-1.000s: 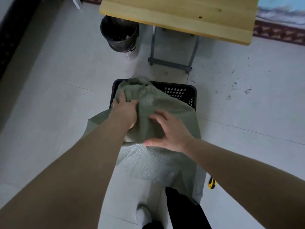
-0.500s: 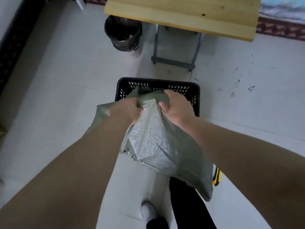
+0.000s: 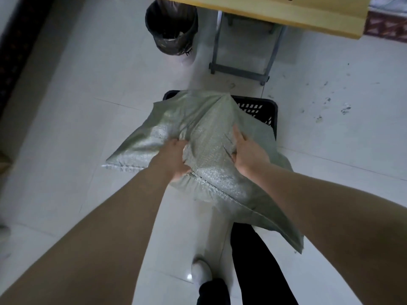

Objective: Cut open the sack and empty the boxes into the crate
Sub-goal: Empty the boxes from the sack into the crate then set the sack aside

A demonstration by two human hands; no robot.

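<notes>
Woven green sack [image 3: 204,130] hides most of black lattice crate [image 3: 267,111]; left hand [image 3: 176,157] and right hand [image 3: 248,155] grip bunched fabric; boxes unseen.

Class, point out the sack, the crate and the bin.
sack [image 3: 211,137], head view, shiny woven middle.
crate [image 3: 273,119], head view, black right wall.
bin [image 3: 174,46], head view, black front wall.
</notes>
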